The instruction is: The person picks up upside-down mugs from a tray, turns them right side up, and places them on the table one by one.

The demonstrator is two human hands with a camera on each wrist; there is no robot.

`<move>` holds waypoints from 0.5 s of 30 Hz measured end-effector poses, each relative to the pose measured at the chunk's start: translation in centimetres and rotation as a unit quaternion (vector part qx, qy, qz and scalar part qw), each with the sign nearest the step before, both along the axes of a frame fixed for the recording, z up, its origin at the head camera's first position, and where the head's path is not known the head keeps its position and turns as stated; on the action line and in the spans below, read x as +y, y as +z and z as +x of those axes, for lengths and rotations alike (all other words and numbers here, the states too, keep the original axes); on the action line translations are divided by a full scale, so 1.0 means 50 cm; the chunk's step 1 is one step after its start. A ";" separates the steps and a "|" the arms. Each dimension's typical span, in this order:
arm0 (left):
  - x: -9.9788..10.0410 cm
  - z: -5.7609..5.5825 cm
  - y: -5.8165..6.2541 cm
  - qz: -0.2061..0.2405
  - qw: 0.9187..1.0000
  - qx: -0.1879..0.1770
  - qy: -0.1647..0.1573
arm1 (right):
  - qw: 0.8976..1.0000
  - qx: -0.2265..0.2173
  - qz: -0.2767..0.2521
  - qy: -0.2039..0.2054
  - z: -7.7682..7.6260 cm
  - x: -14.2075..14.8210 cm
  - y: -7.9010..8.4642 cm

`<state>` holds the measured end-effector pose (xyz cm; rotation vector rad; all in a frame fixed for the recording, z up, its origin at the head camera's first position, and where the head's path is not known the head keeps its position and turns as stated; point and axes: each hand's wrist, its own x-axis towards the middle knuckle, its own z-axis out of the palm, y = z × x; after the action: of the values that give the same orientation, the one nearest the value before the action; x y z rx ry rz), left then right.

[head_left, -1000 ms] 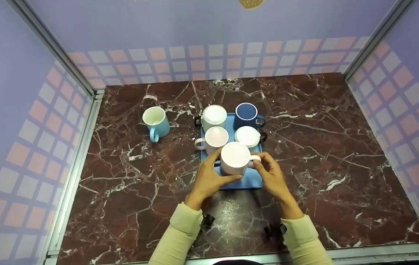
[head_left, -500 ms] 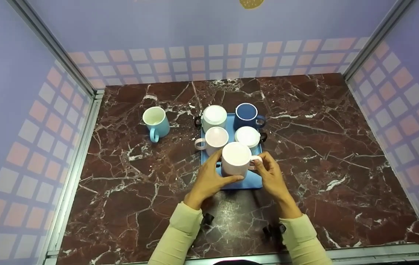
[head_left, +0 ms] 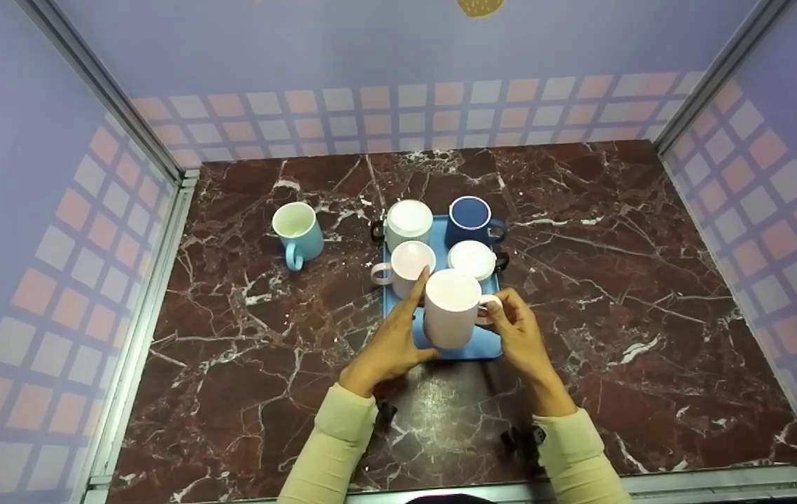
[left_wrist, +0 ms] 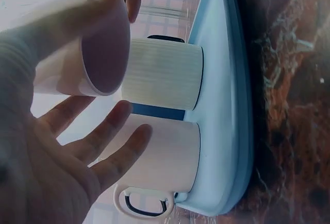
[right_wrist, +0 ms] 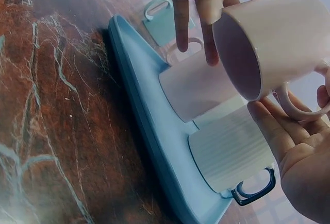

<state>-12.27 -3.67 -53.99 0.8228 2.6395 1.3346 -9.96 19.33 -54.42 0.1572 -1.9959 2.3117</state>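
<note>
A pale pink mug (head_left: 450,311) hangs mouth down over the near end of the blue tray (head_left: 488,343). My right hand (head_left: 520,332) holds it by the handle, fingers curled at the loop. On the mug's other side is my left hand (head_left: 388,346), its fingers straight and spread and its thumb apart. The left wrist view shows the mug's open mouth (left_wrist: 105,54) facing the tray, the thumb crossing in front of it. Just beyond stand another pink mug (head_left: 412,269) and a white ribbed mug with a black handle (head_left: 471,260), both upside down.
At the tray's far end are a white mug with a black handle (head_left: 408,220) and a navy mug (head_left: 469,220), bottoms up. A light blue mug (head_left: 305,241) stands upright on the marbled tabletop (head_left: 251,350) to the left. Patterned walls enclose the table.
My left hand has loosened from the pink mug, its fingers straightening and its palm drawing back to the left. The mug has shifted slightly right, still in my right hand.
</note>
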 end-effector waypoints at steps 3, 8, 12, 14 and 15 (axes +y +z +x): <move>-0.001 -0.001 0.001 -0.008 1.000 0.023 0.003 | 1.000 -0.008 -0.006 0.000 0.000 0.000 0.000; -0.003 -0.002 -0.001 -0.001 0.998 0.065 0.002 | 1.000 -0.019 0.001 -0.004 0.001 0.002 0.002; -0.004 -0.004 -0.001 0.018 0.996 0.091 -0.012 | 1.000 -0.024 0.004 0.003 0.001 0.004 0.003; -0.004 -0.005 0.001 0.030 0.995 0.097 -0.021 | 1.000 -0.027 -0.004 0.008 0.001 0.004 0.005; -0.004 -0.006 0.001 0.036 0.994 0.098 -0.025 | 1.000 -0.027 -0.005 0.008 0.001 0.004 0.006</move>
<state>-12.56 -3.85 -53.93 1.0735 2.7068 1.4108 -9.89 19.54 -54.12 0.1103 -2.0147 2.3600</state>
